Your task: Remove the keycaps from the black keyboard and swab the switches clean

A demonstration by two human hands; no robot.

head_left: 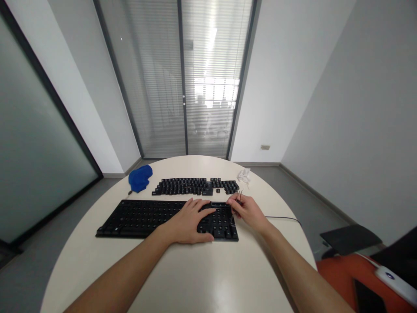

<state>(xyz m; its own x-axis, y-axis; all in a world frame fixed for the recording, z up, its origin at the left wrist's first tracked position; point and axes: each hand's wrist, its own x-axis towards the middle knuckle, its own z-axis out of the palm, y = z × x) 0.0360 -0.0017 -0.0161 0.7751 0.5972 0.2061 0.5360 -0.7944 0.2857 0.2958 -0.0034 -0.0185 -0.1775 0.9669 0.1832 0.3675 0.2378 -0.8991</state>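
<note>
A black keyboard (146,217) lies on the round table, with bare switch positions over much of it and some keycaps at its right end. My left hand (190,221) rests palm down across its right half, fingers spread and nothing held. At the upper right corner of the keyboard, my right hand (241,208) is closed in a pinch on a thin wire keycap puller (240,194). Two fine prongs of it stick up above the fingers, and thin wire shows below them over the number pad. Behind the keyboard, removed black keycaps (182,186) stand in rows.
A single keycap (218,190) sits apart among the rows. A blue cloth (140,178) lies at the left and a crumpled white tissue (244,175) at the right of the table (195,278). A cable (283,217) runs off the right edge, near an orange chair (339,278).
</note>
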